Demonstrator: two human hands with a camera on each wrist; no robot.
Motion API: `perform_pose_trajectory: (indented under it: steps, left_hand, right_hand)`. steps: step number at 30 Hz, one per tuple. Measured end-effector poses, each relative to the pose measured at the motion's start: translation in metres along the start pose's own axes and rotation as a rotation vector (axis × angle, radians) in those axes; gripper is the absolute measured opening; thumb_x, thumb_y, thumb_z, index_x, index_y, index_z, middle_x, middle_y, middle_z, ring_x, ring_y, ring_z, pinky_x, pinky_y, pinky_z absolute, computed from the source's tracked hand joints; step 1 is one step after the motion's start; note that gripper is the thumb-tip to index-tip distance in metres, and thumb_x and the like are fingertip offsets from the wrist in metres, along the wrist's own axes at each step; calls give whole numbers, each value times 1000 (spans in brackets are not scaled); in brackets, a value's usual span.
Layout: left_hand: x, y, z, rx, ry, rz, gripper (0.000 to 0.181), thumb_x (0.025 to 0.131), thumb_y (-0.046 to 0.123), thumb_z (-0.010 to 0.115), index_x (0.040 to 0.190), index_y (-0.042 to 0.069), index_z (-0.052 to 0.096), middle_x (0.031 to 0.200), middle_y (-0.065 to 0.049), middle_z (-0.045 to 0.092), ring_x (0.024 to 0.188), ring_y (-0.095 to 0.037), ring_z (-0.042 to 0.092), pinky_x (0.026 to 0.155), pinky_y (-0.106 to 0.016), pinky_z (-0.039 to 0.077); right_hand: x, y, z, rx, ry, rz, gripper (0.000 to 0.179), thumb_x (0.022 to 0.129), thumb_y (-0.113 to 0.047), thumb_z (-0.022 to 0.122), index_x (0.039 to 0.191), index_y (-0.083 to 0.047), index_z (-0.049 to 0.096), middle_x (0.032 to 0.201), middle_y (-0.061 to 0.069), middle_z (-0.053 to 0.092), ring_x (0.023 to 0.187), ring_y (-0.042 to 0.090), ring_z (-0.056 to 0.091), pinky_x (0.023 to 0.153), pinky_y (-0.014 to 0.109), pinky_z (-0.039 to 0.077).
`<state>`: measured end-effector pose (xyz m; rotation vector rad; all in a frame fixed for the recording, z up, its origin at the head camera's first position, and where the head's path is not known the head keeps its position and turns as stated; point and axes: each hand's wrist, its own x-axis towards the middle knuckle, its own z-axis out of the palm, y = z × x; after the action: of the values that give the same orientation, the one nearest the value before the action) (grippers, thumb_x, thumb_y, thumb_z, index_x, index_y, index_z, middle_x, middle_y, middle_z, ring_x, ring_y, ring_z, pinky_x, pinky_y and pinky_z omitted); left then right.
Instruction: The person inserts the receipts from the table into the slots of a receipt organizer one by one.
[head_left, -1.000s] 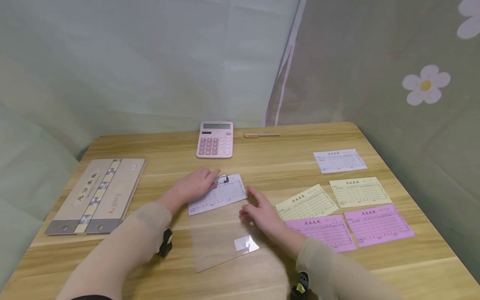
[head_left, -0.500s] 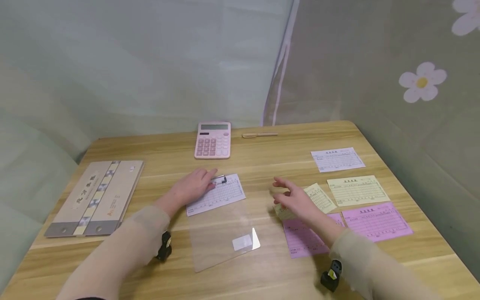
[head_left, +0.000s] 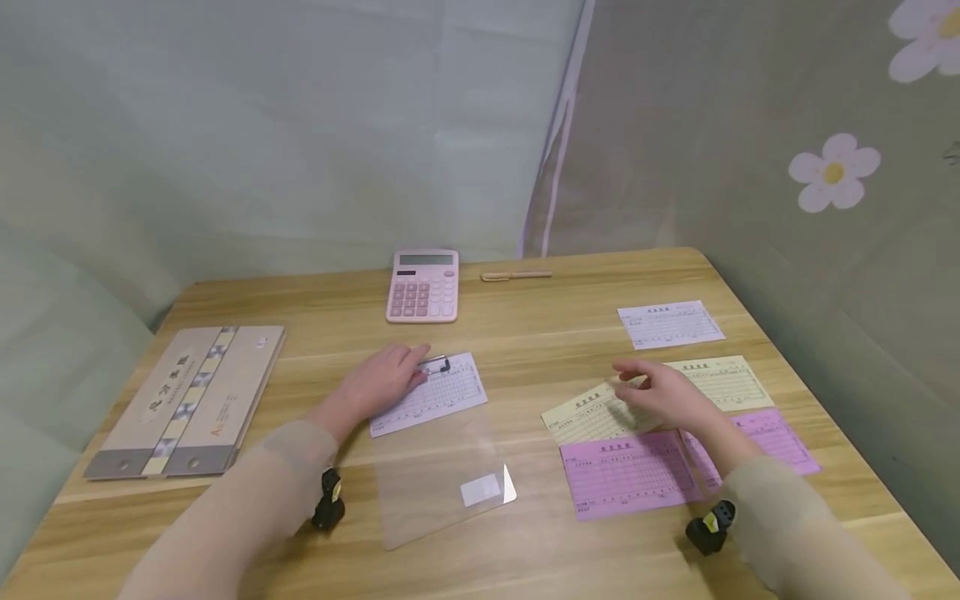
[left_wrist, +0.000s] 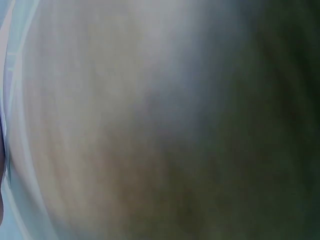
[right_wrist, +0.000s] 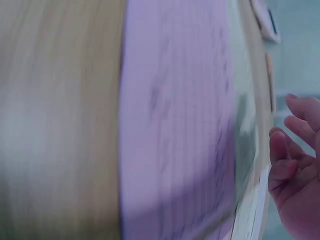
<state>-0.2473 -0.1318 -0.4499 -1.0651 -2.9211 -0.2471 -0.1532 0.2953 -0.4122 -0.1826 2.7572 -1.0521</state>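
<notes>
A clear clipboard (head_left: 435, 492) lies in the middle of the table in the head view, with a white form (head_left: 450, 392) under its metal clip (head_left: 435, 365). My left hand (head_left: 382, 383) holds the clipboard at the clip, its index finger and thumb on either side of the clip's left end. Over the yellow forms (head_left: 585, 417) hovers my right hand (head_left: 663, 396), fingers loosely bent and nothing in them. That hand (right_wrist: 297, 170) also shows at the right edge of the right wrist view, above a pink form (right_wrist: 175, 125). Blur fills the left wrist view.
Two pink forms (head_left: 630, 479) lie in front of the yellow ones, and another white form (head_left: 671, 325) lies farther back. A pink calculator (head_left: 423, 287) and a pen (head_left: 517, 276) sit near the back edge. On the left is a strapped paper folder (head_left: 187, 400).
My right hand has moved rightward from beside the clipboard to above the yellow forms. The left hand has stayed at the clip.
</notes>
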Motion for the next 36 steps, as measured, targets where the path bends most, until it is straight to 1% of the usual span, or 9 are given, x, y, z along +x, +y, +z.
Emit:
perform_pose_trajectory:
  steps: [3, 5, 9, 13, 17, 23, 26, 30, 36]
  left_hand:
    - [-1, 0, 1, 1, 6, -2, 54, 97, 32, 51, 140, 2, 38, 117, -16, 56, 111, -30, 52, 96, -44, 42]
    - [-1, 0, 2, 4, 9, -1, 53, 97, 31, 50, 139, 2, 38, 117, -16, 56, 111, -30, 52, 96, -44, 42]
    - [-1, 0, 1, 9, 8, -4, 53, 97, 31, 50, 139, 2, 39, 117, -16, 56, 111, -30, 53, 96, -44, 42]
    - [0, 1, 1, 8, 0, -13, 53, 97, 32, 50, 140, 2, 38, 118, -15, 56, 111, -30, 52, 96, -44, 42]
    - [0, 1, 1, 6, -6, -17, 53, 97, 32, 50, 140, 3, 38, 118, -15, 56, 112, -29, 52, 96, -44, 42]
    - [-2, 1, 2, -7, 1, -14, 52, 97, 31, 51, 139, 2, 40, 118, -16, 56, 111, -30, 53, 96, -44, 42]
    - [-1, 1, 3, -12, -3, -9, 52, 97, 32, 51, 139, 3, 40, 117, -15, 57, 110, -30, 53, 95, -44, 42]
    - [-1, 0, 4, -14, -1, -4, 51, 97, 32, 50, 138, 3, 41, 115, -14, 57, 109, -29, 54, 95, -43, 43]
    - [-1, -1, 3, -1, 7, -1, 51, 97, 32, 50, 138, 3, 41, 115, -14, 57, 109, -28, 54, 95, -43, 43]
  right_hand:
    - [-4, 11, -6, -112, 3, -6, 49, 88, -27, 65, 130, -4, 53, 120, 18, 57, 100, 30, 57, 81, 43, 49]
    - [-5, 15, -9, -168, 2, -9, 49, 86, -26, 67, 128, -4, 55, 116, 16, 58, 99, 30, 57, 81, 45, 49]
    - [-7, 22, -12, -227, -9, -8, 50, 82, -26, 71, 125, -3, 58, 109, 15, 56, 95, 29, 55, 81, 48, 47]
    - [-5, 25, -12, -249, -36, 2, 51, 81, -27, 72, 124, -3, 58, 111, 19, 53, 94, 29, 54, 82, 50, 46]
    - [-1, 25, -8, -269, -35, 5, 52, 82, -29, 71, 126, -4, 57, 117, 23, 51, 97, 32, 55, 84, 52, 46]
    - [7, 23, -4, -228, -24, 6, 61, 83, -33, 70, 132, -2, 50, 123, 26, 51, 109, 41, 52, 91, 57, 40]
    - [10, 22, -3, -225, -20, 12, 63, 83, -33, 70, 132, 1, 48, 119, 25, 54, 110, 41, 51, 93, 56, 39]
    - [15, 21, -1, -233, -12, 12, 60, 84, -32, 69, 127, 5, 50, 113, 22, 57, 106, 38, 53, 92, 53, 41]
    - [20, 18, 1, -233, 12, 17, 55, 85, -33, 69, 121, 6, 54, 109, 20, 58, 104, 37, 54, 90, 52, 42]
